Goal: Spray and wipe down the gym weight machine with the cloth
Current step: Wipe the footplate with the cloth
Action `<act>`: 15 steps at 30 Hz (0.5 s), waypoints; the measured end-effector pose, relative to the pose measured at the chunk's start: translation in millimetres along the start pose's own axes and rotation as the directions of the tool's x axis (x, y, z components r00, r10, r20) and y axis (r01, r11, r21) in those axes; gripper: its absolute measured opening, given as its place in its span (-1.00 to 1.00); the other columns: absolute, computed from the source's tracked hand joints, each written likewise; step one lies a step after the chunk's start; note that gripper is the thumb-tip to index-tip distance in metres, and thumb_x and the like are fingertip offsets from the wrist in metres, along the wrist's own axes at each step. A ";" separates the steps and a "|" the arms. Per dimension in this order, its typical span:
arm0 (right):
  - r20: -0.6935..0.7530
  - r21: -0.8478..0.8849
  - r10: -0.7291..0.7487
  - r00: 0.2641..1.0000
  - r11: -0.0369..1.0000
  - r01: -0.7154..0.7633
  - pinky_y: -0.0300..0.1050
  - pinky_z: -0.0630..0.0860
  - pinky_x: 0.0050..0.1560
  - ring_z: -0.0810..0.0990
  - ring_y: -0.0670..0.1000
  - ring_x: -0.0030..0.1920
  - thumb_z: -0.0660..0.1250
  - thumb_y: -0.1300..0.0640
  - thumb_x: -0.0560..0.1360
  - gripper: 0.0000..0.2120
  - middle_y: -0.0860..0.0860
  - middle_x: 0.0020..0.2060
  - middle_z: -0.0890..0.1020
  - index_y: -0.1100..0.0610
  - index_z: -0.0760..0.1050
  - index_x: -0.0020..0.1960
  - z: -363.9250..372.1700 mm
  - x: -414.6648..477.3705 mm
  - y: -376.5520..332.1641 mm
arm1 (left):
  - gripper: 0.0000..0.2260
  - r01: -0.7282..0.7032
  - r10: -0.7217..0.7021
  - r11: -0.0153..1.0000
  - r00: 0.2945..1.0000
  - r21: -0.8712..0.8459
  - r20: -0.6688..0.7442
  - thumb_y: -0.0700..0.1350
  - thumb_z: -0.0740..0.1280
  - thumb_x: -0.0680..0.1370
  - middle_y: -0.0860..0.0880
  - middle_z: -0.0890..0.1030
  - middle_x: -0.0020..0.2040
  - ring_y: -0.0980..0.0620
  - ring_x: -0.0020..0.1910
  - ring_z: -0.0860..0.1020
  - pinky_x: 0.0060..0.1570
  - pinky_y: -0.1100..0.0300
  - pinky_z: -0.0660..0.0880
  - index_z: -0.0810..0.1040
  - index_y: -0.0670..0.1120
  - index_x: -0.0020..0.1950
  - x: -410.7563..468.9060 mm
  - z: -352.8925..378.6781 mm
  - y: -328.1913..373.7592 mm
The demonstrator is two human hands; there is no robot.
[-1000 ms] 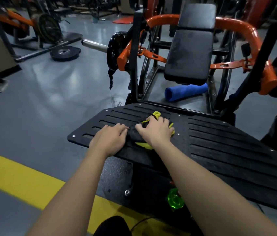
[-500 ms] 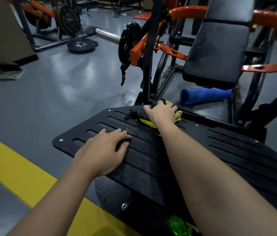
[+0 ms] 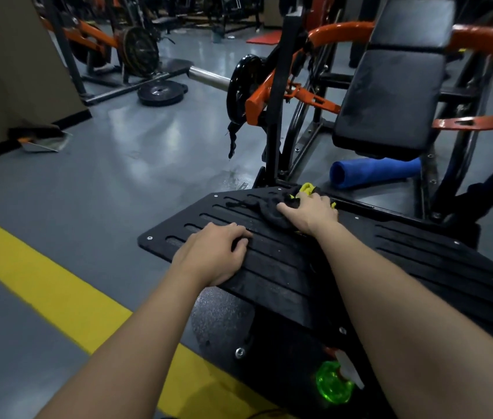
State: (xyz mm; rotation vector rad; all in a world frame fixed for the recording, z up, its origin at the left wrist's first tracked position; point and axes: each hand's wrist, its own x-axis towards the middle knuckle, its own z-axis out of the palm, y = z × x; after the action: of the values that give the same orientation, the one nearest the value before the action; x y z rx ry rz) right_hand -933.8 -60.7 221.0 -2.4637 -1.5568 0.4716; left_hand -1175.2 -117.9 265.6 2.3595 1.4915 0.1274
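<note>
Machine (image 3: pixel 281 122): black and orange frame that fills the right half of the view. I judge it heavy and fixed, something to be wiped in place and not lifted.
Plate (image 3: pixel 299 267): the machine's wide, tilted black footplate, rigid and cut with long grooves. Grit probably sits in the slots, so strokes along them should clean better than strokes across.
Pad (image 3: pixel 390 101): dark upholstered cushion beyond the plate. It looks smooth and probably wipes easily.
Cloth (image 3: pixel 269 208): dark with yellow edging, bunched at the plate's far edge under the right grip. It is soft, light and limp and will fold or drag on the ridges. It is best taken as a wad under the palm, with loose ends tucked in.
Left grip (image 3: pixel 215 255): palm down on the plate's near left part, fingers loosely bent. It holds nothing and seems to act as a brace.
Right grip (image 3: pixel 308 213): presses down on the cloth, thumb stretched out sideways. The fingertips are hidden past the knuckles, so I cannot tell whether they pinch the fabric.
Bottle (image 3: pixel 334 385): green and translucent, low under the plate's near edge, partly hidden. It is probably light, and slick if wet.
</note>
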 end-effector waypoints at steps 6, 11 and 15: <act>-0.023 0.093 -0.040 0.999 0.995 0.042 0.12 0.44 0.33 0.43 0.20 0.37 0.27 -0.41 0.47 -0.30 0.11 0.30 0.54 0.07 0.48 0.38 -13.9 -69.0 7.7 | -0.72 -0.039 0.035 0.998 0.996 -0.053 -0.082 0.09 0.11 0.65 0.11 0.63 0.27 -0.08 0.23 0.57 0.18 -0.05 0.53 0.58 0.20 0.21 -0.2 2.5 -6.6; -0.022 0.134 -0.051 0.998 0.990 0.054 -0.02 0.49 0.06 0.59 0.16 0.17 0.34 -0.42 0.40 -0.48 0.05 0.10 0.65 -0.03 0.59 0.10 -23.9 -144.4 8.0 | -0.73 -0.035 0.029 0.998 0.995 -0.060 -0.096 0.08 0.13 0.62 0.07 0.67 0.16 -0.08 0.05 0.61 0.05 0.01 0.55 0.59 0.21 0.18 -3.3 4.4 -6.2; -0.041 0.079 -0.108 0.993 0.991 0.111 -0.02 0.51 0.10 0.60 0.13 0.18 0.41 -0.52 0.26 -0.34 0.01 0.10 0.68 -0.05 0.58 0.12 -28.7 -188.0 -2.5 | -0.76 -0.017 0.013 0.998 0.997 -0.053 -0.072 0.05 0.16 0.61 -0.01 0.66 0.14 -0.15 0.09 0.59 -0.04 0.03 0.49 0.56 0.17 0.18 -4.4 0.4 -4.3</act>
State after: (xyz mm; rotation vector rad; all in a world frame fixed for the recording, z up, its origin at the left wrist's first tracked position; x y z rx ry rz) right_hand -1000.3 -229.0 279.5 -2.2998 -1.6146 0.4591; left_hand -1180.8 -120.3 264.3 2.3471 1.4842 0.2546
